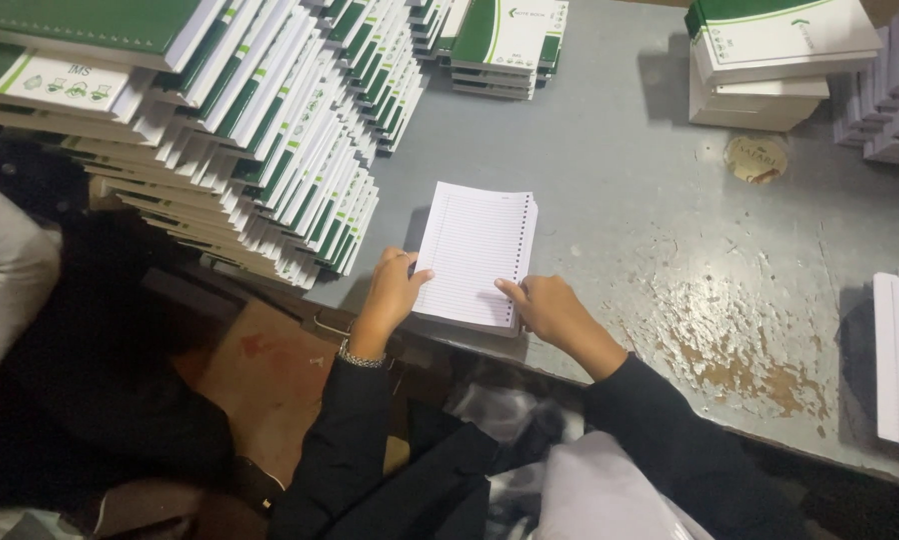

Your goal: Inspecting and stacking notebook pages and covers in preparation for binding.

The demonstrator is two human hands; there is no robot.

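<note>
A block of lined, hole-punched pages (pixel 475 255) was held at the near edge of the grey desk (pixel 650 210). Its left edge was gripped by the left hand (pixel 392 292), thumb on top, fingers curled under. Its lower right corner was pinched by the right hand (pixel 550 306), fingers pressed together. Slanted piles of green-and-white notebooks (pixel 270 130) were stacked to the left, more stacks (pixel 765 60) at the far right.

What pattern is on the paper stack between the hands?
White ruled lines on the paper stack, head view.
</note>
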